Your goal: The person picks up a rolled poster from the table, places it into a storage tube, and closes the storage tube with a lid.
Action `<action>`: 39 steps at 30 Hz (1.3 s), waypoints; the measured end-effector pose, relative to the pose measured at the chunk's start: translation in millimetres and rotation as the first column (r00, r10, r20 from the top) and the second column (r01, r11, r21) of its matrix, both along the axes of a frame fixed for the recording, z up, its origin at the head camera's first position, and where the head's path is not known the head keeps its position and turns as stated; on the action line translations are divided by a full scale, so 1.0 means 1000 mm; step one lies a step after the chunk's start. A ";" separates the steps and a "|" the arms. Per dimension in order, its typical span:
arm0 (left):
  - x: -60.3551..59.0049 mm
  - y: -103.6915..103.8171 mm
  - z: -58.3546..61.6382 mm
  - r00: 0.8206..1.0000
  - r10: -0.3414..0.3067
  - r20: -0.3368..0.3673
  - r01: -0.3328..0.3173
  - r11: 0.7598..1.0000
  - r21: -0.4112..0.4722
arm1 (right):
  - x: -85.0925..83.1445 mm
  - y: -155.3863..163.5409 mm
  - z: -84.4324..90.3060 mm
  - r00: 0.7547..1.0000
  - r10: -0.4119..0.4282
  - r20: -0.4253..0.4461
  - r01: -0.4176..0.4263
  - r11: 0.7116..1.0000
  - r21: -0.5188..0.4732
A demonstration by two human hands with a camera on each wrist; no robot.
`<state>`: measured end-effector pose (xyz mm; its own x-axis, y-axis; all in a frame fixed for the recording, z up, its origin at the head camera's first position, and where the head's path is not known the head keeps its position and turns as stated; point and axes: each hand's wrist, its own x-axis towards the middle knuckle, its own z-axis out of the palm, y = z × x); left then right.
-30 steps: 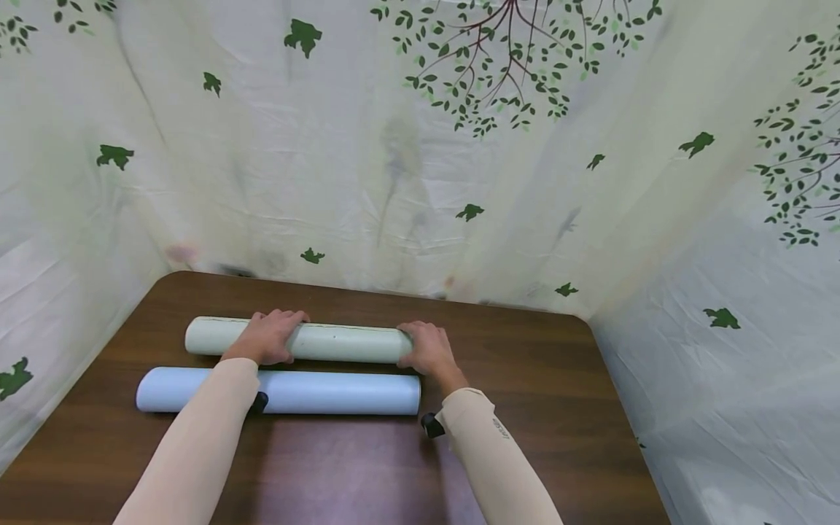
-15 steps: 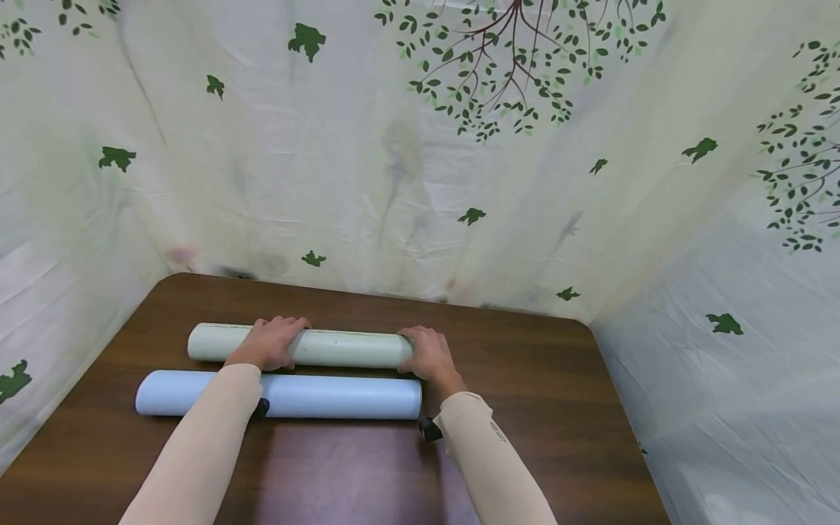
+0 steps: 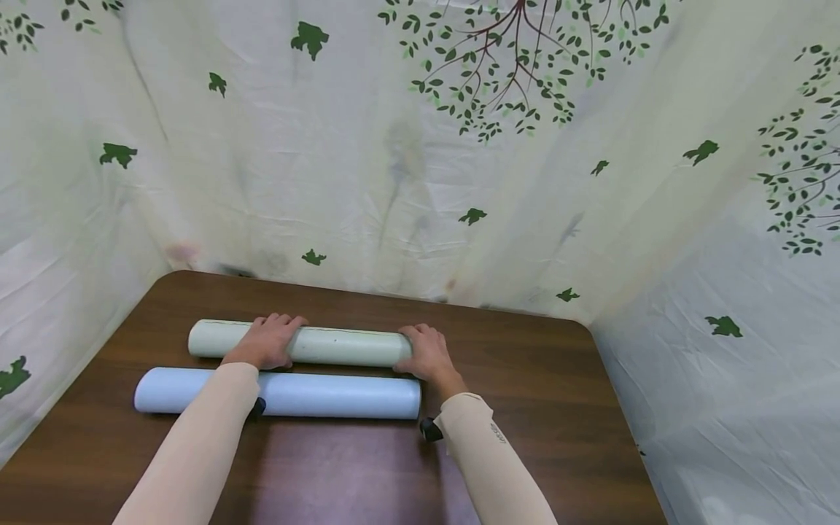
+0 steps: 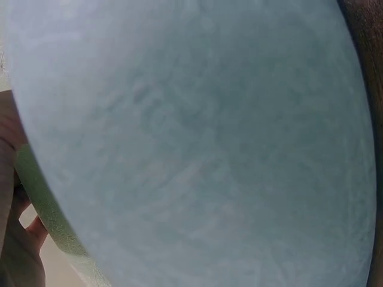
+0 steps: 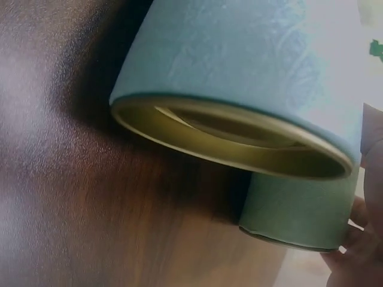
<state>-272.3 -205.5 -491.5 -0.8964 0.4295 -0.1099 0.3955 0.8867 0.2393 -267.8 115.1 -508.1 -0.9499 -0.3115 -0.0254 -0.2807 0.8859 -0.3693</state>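
The pale green roll (image 3: 298,343) lies lengthwise across the dark wooden worktop (image 3: 525,379), on the far side of a light blue roll (image 3: 328,395) that lies parallel and just beside it; in the head view the left hand (image 3: 265,341) rests over the green roll left of its middle, fingers curled over the top; the right hand (image 3: 425,352) cups the roll's right end, fingers bent around it; both forearms wear beige sleeves (image 3: 197,445); a cream cloth with green leaves (image 3: 420,146) hangs behind and to both sides of the worktop.

From the left wrist the light blue roll (image 4: 197,137) fills nearly the whole picture; a sliver of the green roll (image 4: 51,221) shows at the lower left, with fingers (image 4: 24,245) against it.

From the right wrist the blue roll's open end (image 5: 233,137) shows a hollow, cream-lined core; the green roll's end (image 5: 299,212) sits behind it, with fingertips (image 5: 359,239) on its right edge; the wooden worktop (image 5: 72,197) lies below.
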 end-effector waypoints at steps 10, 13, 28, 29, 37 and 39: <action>0.000 -0.004 0.002 0.999 0.041 0.022 -0.042 0.998 0.051 | 0.001 0.005 0.002 1.000 -0.012 0.029 0.015 0.996 -0.083; 0.000 -0.005 0.004 0.997 0.061 0.047 -0.065 0.993 0.094 | 0.003 0.007 0.004 1.000 -0.005 0.030 0.009 0.992 -0.125; 0.025 -0.026 0.033 0.991 0.096 -0.096 -0.070 0.967 0.245 | 0.026 0.046 0.008 0.997 -0.004 -0.072 -0.006 0.991 -0.133; 0.027 -0.028 0.035 0.986 0.091 -0.138 -0.056 0.970 0.237 | 0.027 0.050 0.009 0.997 -0.006 -0.080 -0.004 0.992 -0.125; 0.045 -0.041 0.045 0.931 0.104 -0.351 -0.051 0.986 0.158 | 0.041 0.083 0.019 0.992 -0.076 -0.104 0.071 0.996 -0.048; 0.050 -0.044 0.045 0.919 0.112 -0.379 -0.060 0.988 0.146 | 0.046 0.088 0.022 0.991 -0.083 -0.101 0.081 0.996 -0.029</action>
